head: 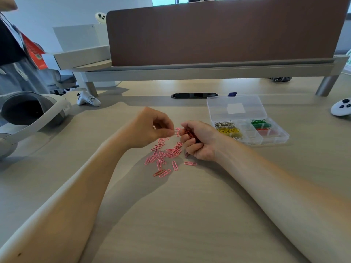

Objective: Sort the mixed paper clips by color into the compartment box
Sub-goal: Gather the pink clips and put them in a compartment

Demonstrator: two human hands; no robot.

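Observation:
A loose pile of pink paper clips [165, 154] lies on the desk between my forearms. My left hand [150, 128] hovers above the pile and pinches one pale clip [175, 132] between thumb and fingertips. Beside it, my right hand [199, 139] is curled round a bunch of red clips [190, 134], with its heel on the desk. To the right stands the clear compartment box [275, 138] with its lid laid back. Its compartments hold silver clips [224, 123], yellow clips [229, 130], green clips [259, 122] and red clips [266, 130].
A white headset [32, 114] sits at the left edge and a white controller [88, 100] behind it. Another controller [341, 109] lies at the far right. A brown divider panel [218, 31] on a raised shelf closes the back of the desk. A person's sleeve [11, 40] shows at the far left.

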